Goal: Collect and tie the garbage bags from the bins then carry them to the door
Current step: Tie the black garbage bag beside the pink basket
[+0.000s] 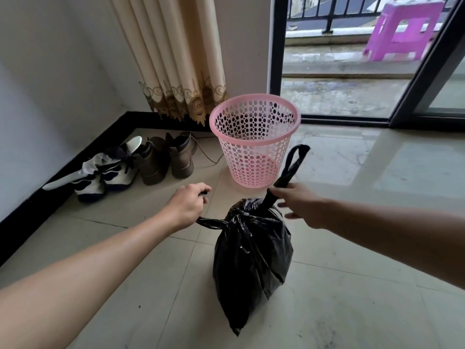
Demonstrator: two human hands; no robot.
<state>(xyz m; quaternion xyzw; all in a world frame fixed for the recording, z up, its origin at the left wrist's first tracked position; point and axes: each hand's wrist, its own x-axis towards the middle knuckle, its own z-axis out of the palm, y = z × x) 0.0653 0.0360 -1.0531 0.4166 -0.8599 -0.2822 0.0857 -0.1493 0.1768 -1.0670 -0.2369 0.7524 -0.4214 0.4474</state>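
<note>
The knotted black bag (251, 253) is held between and just below the hands. Its left handle (211, 222) is gripped in the curled left hand (187, 206). The right handle (292, 162) is clasped by the right hand (300, 206), with its loop sticking up past the fingers. A pink bin (254, 137) is seen just beyond both hands, and boots (166, 157) beyond the left hand.
</note>
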